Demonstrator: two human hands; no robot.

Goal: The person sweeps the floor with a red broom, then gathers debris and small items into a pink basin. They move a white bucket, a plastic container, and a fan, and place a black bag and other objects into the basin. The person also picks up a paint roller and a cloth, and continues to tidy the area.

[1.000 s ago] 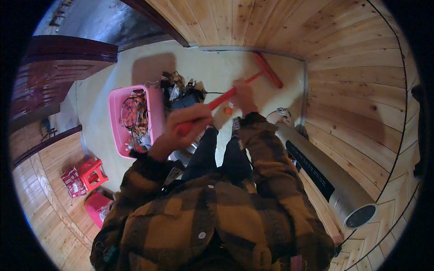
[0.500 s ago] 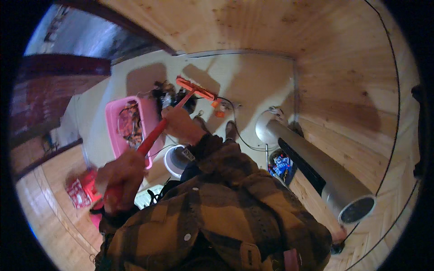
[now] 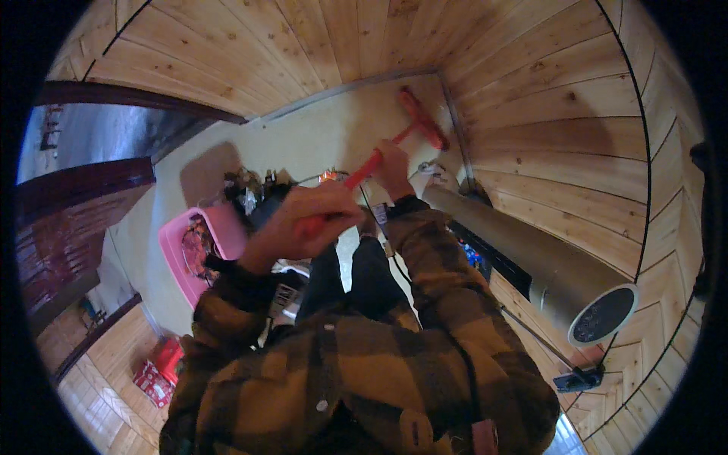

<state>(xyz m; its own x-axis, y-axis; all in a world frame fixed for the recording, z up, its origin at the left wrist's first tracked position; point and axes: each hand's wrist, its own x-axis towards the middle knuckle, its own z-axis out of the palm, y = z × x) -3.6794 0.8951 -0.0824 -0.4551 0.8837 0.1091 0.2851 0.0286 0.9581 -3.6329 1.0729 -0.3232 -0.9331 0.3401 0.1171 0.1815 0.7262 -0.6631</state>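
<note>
Red long-handled floor tool [image 3: 362, 173] in both hands, head in the far corner; job looks underway, unfinished.
Left to right: pink tub [image 3: 229, 233] with cloth-like items inside; dark clutter [image 3: 243, 189] beyond it on the pale floor [image 3: 307, 144], not cleared; left hand [image 3: 307, 220] with fingers curled round the handle's near end; right hand [image 3: 393, 171] closed round the shaft farther along; tool head [image 3: 423, 121] at floor level near the wood-panelled wall [image 3: 546, 136], firm contact can't tell; large silver cylinder [image 3: 546, 258] leaning at right. Corner floor looks mostly bare, but how much has been worked can't tell; by judgement, cluttered patch remains.
</note>
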